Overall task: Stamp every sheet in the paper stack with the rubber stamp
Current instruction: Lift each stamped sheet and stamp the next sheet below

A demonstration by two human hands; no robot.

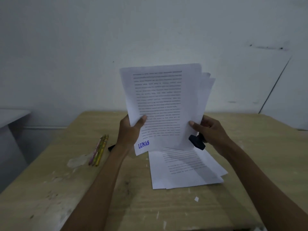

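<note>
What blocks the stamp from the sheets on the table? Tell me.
The raised bundle of sheets, held by both hands, hangs over the far end of the sheets lying on the table. The right hand holds the stamp at the bundle's lower right edge. The near part looks uncovered.

Both hands held a sheaf of printed sheets (160,104) upright above the worktop (166,210); front pg bore a blue LUNAS mark (143,144). L hand (129,130) pinched the left edge; R hand (211,130) also gripped the stamp (197,141). More sheets (185,170) lay flat below; pencils (99,150) lay to the left.
</note>
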